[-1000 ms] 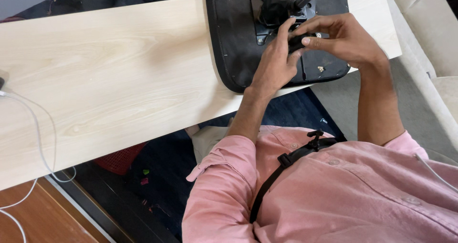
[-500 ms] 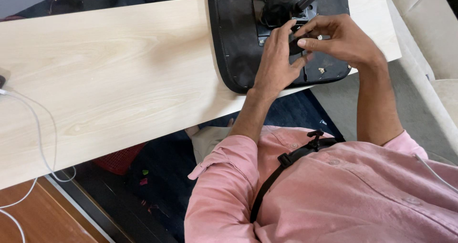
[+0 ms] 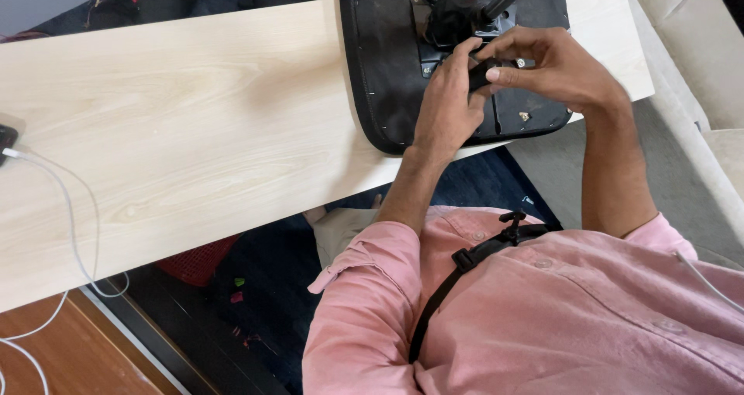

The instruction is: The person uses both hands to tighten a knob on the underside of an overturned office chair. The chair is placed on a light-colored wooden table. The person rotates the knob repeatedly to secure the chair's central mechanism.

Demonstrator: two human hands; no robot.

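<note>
Both hands, the left hand (image 3: 446, 104) and right hand (image 3: 554, 68), are closing around a small black part (image 3: 480, 75) on the upturned chair seat (image 3: 380, 69) lying on the bench (image 3: 194, 131), apparently fitting it; seating it squarely looks like the next need.

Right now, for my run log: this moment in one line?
left hand: on small black part | right hand: pinching it | upturned chair seat on table

Both forearms reach forward, bare below rolled pink sleeves. The left hand (image 3: 446, 104) and right hand (image 3: 554, 69) meet, fingers curled together, thumbs pressing inward.
</note>
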